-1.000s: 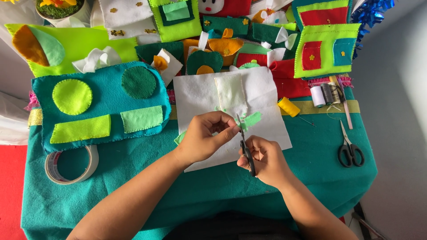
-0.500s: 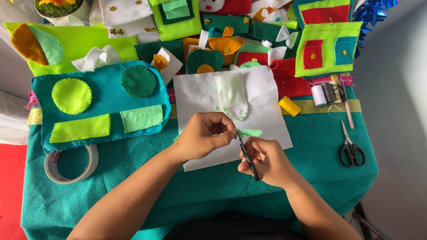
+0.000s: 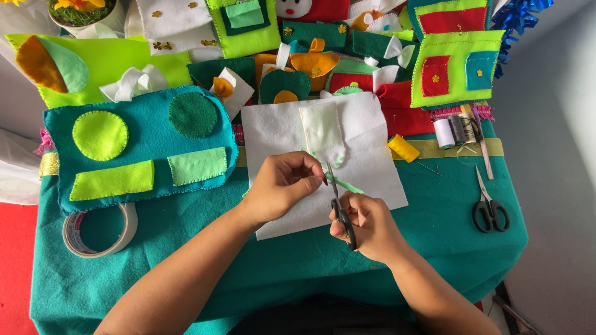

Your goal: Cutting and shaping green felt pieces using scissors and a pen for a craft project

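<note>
I see my left hand curled shut, fingertips pinching a small scrap of light green felt just above the white felt sheet spread on the teal tablecloth. My right hand is closed around the handles of small dark scissors, blades pointing up toward the green scrap and meeting it; how wide the blades stand I cannot tell. A pale cream pocket-shaped piece lies on the upper part of the white sheet.

To the left sits a teal felt pouch bearing 2 circles and 2 rectangles in greens. A roll of tape lies below it. To the right: a yellow thread spool, white and dark spools, and a second pair of black scissors, well apart from my hands. A lime felt panel with red and teal squares stands at the back.
</note>
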